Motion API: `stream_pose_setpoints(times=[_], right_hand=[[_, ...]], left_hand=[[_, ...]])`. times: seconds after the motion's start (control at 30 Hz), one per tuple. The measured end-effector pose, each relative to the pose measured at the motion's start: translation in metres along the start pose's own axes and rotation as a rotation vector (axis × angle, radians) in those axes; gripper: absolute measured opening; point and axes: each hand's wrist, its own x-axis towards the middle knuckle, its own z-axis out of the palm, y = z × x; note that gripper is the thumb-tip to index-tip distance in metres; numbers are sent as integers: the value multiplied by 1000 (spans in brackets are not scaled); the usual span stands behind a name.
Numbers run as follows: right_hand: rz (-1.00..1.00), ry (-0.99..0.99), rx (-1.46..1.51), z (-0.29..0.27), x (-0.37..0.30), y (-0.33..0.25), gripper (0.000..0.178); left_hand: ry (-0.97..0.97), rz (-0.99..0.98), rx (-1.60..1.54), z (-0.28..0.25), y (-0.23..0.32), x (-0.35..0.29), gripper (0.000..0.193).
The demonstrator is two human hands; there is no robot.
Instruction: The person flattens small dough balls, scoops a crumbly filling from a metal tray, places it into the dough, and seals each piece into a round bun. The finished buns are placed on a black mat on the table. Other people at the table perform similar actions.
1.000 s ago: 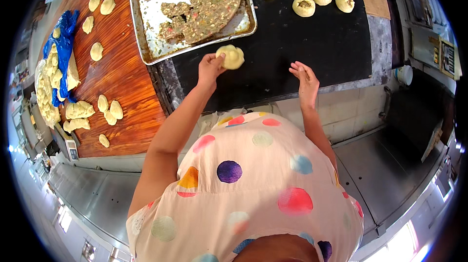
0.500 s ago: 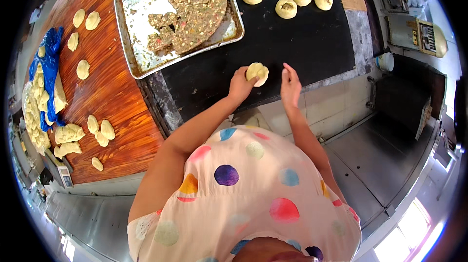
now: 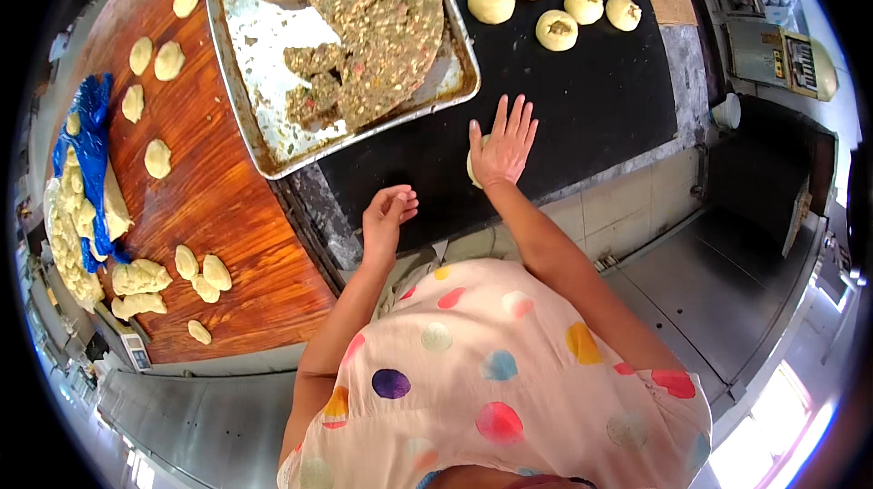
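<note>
My right hand [image 3: 505, 145] lies flat with its fingers stretched out, palm down over a piece of pale dough [image 3: 473, 167] on the black work surface [image 3: 582, 107]. Only the dough's left edge shows; the hand hides the rest. To the left, my left hand [image 3: 391, 212] hovers over the near part of the same surface. Its fingers are loosely curled together against the thumb, with nothing visible in them. Beyond both hands is a metal tray [image 3: 364, 136] holding a chopped, speckled filling [image 3: 386, 43]. Several round filled buns [image 3: 556, 30] sit at the far right, some with filling showing on top.
Flat dough pieces [image 3: 157, 159] are spread over the reddish wooden table [image 3: 236, 234] at left. A dough mass [image 3: 71, 234] lies there, partly under blue plastic [image 3: 91, 134]. A white cup [image 3: 727, 110] is near the right edge, above a metal counter [image 3: 700, 289].
My left hand has let go of the dough and moved left and nearer me. The dough is down on the black surface, and my right hand has come left onto it, palm flat.
</note>
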Motion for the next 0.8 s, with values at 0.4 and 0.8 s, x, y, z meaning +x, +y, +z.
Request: stream_pose_setpoints(times=[0.4,0.8], right_hand=[[-50,14,122,17,45,22,64],[-344,-4,98,-7,8,-26,71]], left_hand=[[11,-78,-130,-71,17,-42,30],[-92,-37,-48,-54,30,-48,33]])
